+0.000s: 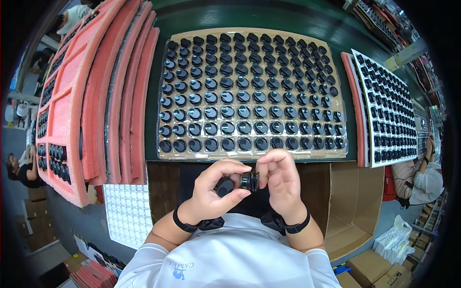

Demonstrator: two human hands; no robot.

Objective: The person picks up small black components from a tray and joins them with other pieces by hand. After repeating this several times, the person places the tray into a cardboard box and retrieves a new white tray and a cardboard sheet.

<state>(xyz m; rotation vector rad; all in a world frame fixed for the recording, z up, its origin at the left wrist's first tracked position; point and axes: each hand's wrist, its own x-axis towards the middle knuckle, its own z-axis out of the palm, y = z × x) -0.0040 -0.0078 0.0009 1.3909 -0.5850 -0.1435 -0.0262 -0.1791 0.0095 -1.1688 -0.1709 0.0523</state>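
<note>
In front of my chest, my left hand [211, 187] is closed around a black ribbed cylindrical piece [248, 181], gripped between thumb and fingers. A second black piece with a rounded end [224, 186] sits deeper in the same hand, against the palm. My right hand [282, 181] has its fingers bent, with the fingertips at the right rim of the ribbed piece. Just beyond both hands lies a wide clear tray [254, 154] on a brown sheet. Rows of black pieces with shiny slanted round tops [227, 143] fill most of it.
Pink foam trays [91, 110] stand stacked at the left, some holding black parts. Another full white tray [361, 103] rests at the right. Below the bench edge are an open cardboard box [353, 206] and a white empty-celled tray [127, 211]. Another person [425, 180] is at the right.
</note>
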